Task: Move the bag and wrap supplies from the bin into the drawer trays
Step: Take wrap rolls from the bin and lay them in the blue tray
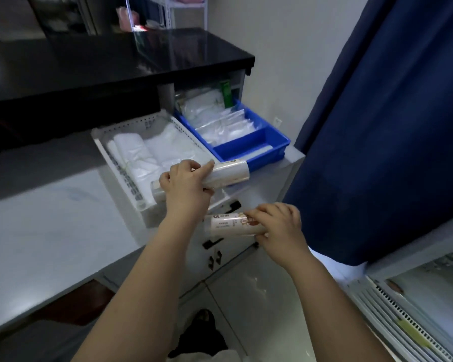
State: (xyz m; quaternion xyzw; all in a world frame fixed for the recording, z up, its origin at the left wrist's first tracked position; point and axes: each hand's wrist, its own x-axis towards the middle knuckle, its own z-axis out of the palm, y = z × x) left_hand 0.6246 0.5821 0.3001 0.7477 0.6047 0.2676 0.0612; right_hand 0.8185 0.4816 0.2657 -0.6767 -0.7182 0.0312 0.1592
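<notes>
While both arms reach forward, each hand holds a roll of wrap. The left hand (186,182) has its fingers curled around a pale roll (220,173), with the pointer finger lying flat along the top. This roll lies on its side over the near right corner of the white tray (120,163), and one end pokes out to the left of the hand. The right hand (277,226) is lower and closer to the person. Its fingers are bent and pressed together on the end of a second roll (228,226), which has brown and white print on it. That roll is held in the air in front of the grey cabinet (246,283), apart from the first roll.

The white tray sits in the open drawer and holds folded white bags (141,150). Just beside it on the right is a blue tray (277,147) with clear packets (225,124) stacked in the back part. A black counter (89,64) hangs over the drawer. A dark blue curtain (390,126) hangs on the right.
</notes>
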